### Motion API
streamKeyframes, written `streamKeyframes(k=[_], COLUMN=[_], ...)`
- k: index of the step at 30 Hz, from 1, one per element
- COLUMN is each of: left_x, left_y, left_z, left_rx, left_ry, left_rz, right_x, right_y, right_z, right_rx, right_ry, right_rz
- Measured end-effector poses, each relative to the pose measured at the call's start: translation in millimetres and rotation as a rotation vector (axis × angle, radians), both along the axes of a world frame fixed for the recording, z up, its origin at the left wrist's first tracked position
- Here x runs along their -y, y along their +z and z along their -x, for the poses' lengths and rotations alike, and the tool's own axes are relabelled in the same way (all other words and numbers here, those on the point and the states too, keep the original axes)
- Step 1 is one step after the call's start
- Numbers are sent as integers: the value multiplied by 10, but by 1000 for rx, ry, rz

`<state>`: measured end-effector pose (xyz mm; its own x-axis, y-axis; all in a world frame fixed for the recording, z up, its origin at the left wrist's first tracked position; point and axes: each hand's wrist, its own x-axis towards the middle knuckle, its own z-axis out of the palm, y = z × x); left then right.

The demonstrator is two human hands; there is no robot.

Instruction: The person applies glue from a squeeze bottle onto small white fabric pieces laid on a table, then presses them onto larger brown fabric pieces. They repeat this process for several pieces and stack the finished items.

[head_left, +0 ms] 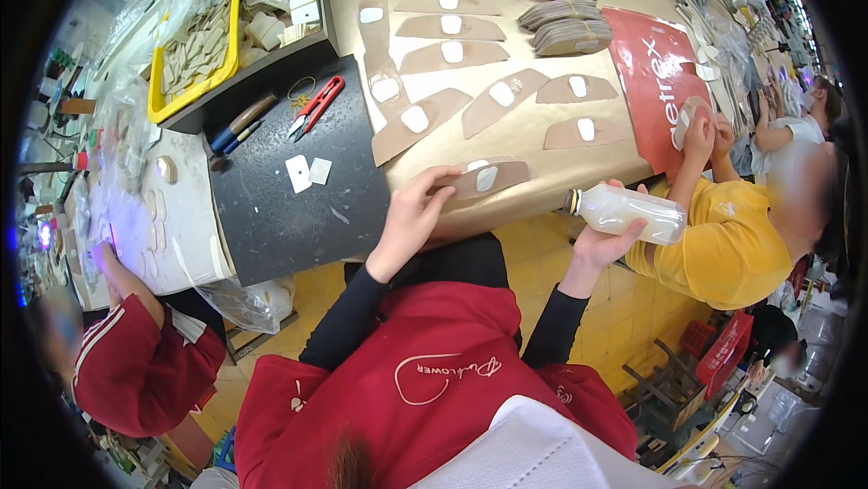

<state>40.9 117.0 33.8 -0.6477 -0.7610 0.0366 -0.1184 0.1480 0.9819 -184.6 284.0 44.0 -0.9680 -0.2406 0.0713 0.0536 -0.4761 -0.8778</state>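
My right hand (613,229) is wrapped round a clear plastic bottle (637,215) with pale contents. The bottle lies tilted on its side, its neck toward my left, just off the table's front edge. My left hand (414,218) has thumb and fingers closed on the left end of a brown shoe-upper piece (508,174) at that edge. A white oval patch (486,179) shows on this piece, with a second bit of white just behind it. Similar brown pieces (416,121) with white patches lie spread out farther back.
Stacked brown pieces (570,35) stand at the back beside a red sheet (637,82). On the left, a black board (298,209) holds red-handled snips (318,108) and pens. A yellow tray (233,46) sits beyond. People work at either side, a yellow sleeve (669,258) close to the bottle.
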Motion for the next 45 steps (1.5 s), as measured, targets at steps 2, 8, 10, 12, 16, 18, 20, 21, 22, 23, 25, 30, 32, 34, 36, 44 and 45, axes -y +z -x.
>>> streamKeyframes(k=[2,8,10,12,16,18,20,21,22,23,25,30,32,34,36,44,45], left_x=[22,189,283,387,575,585,533,485,418,340,114,-178,-193,-193,-193,-188,-190], left_y=[107,334,371,376,304,249,213,205,199,200,180,-34,-88,-112,-116,-97,-100], left_z=[-140,-608,-791,-995,-1387,-1458,-1390,-1301,-1170,-1021,-696,-63,-53,-84,-102,-83,-82], left_rx=[-16,-177,-209,-213,-52,329,709,577,485,377,219,427,425,438,440,424,424], left_ry=[45,248,348,439,544,610,709,680,655,634,285,18,27,17,-3,38,36], left_rz=[-130,-232,-203,-177,-205,73,542,561,523,479,191,736,702,700,735,707,710], right_x=[-15,26,55,90,179,275,380,436,530,639,763,809,782,811,875,843,864], right_y=[-36,-50,-17,21,59,26,-23,-49,-87,-130,-174,-126,-84,-73,-92,-63,-69], right_z=[-19,-82,-99,-121,-189,-252,-345,-395,-432,-470,-539,-525,-474,-433,-442,-451,-447], right_rx=[0,2,-17,-44,-134,-211,-264,-292,-347,-408,-482,-742,-788,-779,-763,-760,-774], right_ry=[24,88,88,81,155,179,249,293,297,311,382,560,551,455,415,603,538], right_rz=[0,1,-19,-44,-79,-157,-272,-328,-335,-335,-394,-574,-612,-624,-585,-672,-669])
